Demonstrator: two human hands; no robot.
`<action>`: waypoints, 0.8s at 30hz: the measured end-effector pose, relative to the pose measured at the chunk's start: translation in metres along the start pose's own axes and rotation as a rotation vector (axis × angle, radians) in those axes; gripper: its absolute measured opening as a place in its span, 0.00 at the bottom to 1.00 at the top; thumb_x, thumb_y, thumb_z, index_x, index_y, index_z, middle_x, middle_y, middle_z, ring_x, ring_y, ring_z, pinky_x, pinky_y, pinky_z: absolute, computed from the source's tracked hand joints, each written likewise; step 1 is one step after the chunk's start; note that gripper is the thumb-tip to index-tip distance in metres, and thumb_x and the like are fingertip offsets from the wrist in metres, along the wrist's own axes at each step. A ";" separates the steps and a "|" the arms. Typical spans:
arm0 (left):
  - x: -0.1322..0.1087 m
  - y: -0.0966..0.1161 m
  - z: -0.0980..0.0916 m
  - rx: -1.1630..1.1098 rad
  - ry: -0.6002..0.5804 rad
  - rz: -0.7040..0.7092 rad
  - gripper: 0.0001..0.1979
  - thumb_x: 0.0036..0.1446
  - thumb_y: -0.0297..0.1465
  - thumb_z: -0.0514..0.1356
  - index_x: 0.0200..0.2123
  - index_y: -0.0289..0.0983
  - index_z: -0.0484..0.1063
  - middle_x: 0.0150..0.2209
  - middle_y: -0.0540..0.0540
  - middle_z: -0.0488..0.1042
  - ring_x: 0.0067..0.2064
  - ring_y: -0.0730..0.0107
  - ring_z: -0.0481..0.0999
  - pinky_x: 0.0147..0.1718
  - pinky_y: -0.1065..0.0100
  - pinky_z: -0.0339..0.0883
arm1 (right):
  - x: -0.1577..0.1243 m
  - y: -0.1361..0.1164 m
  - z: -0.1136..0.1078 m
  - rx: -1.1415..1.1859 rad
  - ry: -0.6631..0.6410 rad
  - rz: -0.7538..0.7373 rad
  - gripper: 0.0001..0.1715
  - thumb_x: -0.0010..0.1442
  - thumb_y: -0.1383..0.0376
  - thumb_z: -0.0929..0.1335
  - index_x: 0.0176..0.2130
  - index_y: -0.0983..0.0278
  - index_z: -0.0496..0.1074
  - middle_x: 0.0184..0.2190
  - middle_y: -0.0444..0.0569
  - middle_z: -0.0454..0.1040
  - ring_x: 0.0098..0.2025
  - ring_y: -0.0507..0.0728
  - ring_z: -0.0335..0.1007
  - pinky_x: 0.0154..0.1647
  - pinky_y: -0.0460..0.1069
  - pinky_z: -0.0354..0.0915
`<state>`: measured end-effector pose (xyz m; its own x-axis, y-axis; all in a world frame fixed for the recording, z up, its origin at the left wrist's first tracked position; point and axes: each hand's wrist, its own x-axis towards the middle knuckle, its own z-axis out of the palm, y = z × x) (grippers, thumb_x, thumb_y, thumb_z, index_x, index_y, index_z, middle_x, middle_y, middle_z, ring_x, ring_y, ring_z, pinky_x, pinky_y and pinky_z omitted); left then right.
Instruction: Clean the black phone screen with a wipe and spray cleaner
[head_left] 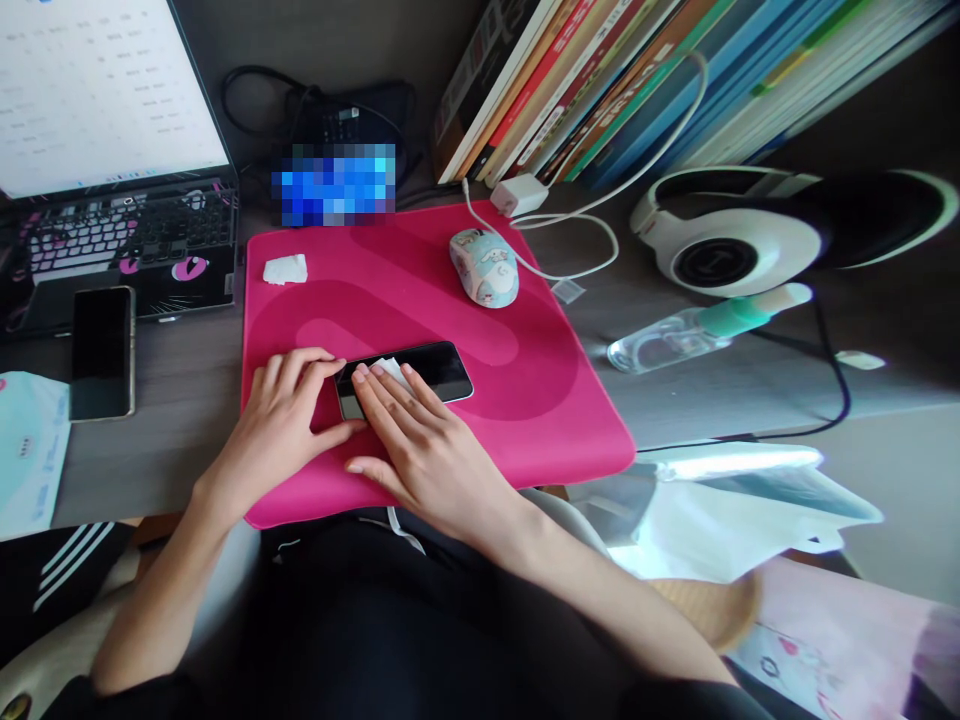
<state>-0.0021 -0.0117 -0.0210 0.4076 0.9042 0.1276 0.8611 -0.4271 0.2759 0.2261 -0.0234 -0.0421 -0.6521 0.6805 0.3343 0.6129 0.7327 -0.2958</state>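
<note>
A black smartphone (446,372) lies screen up on the pink desk mat (360,255). My left hand (281,415) steadies its left end, fingertips at the upper corner and thumb at the lower edge. Across the screen rests my right hand (427,455), its fingers fairly straight and pressing a small white wipe (391,370) against the glass. Most of that wipe is hidden under the fingers. Another folded white wipe (286,269) sits at the mat's upper left. Beyond the phone, toward the upper right of the mat, is a patterned computer mouse (485,267).
At left are an open laptop (124,235), a second phone (103,352) and a pale packet (30,450). Right of the mat lie a clear spray bottle (664,340), white headphones (739,240) and a charger (519,195) with cable. Books (555,90) line the back.
</note>
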 end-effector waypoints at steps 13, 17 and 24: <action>-0.001 -0.004 0.005 0.040 0.012 0.007 0.30 0.66 0.43 0.67 0.65 0.39 0.63 0.64 0.34 0.69 0.60 0.43 0.71 0.59 0.44 0.67 | 0.026 0.008 0.009 -0.012 0.042 0.053 0.42 0.79 0.50 0.60 0.73 0.81 0.60 0.73 0.67 0.62 0.77 0.69 0.57 0.80 0.65 0.53; -0.001 -0.004 0.004 0.024 0.004 -0.004 0.31 0.66 0.41 0.67 0.66 0.40 0.61 0.64 0.35 0.69 0.60 0.43 0.71 0.58 0.44 0.67 | 0.027 0.005 0.011 0.011 0.032 0.047 0.42 0.78 0.49 0.60 0.74 0.80 0.59 0.74 0.68 0.60 0.78 0.68 0.55 0.80 0.66 0.53; 0.001 -0.006 0.003 -0.074 0.043 -0.071 0.29 0.65 0.41 0.68 0.63 0.42 0.62 0.63 0.37 0.69 0.60 0.46 0.71 0.60 0.47 0.66 | 0.023 -0.007 0.008 0.034 0.012 0.017 0.44 0.77 0.48 0.62 0.73 0.82 0.60 0.73 0.70 0.62 0.77 0.69 0.56 0.81 0.64 0.52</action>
<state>-0.0063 -0.0081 -0.0256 0.3320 0.9320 0.1457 0.8617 -0.3625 0.3550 0.2034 -0.0127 -0.0395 -0.6362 0.6928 0.3395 0.6081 0.7211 -0.3320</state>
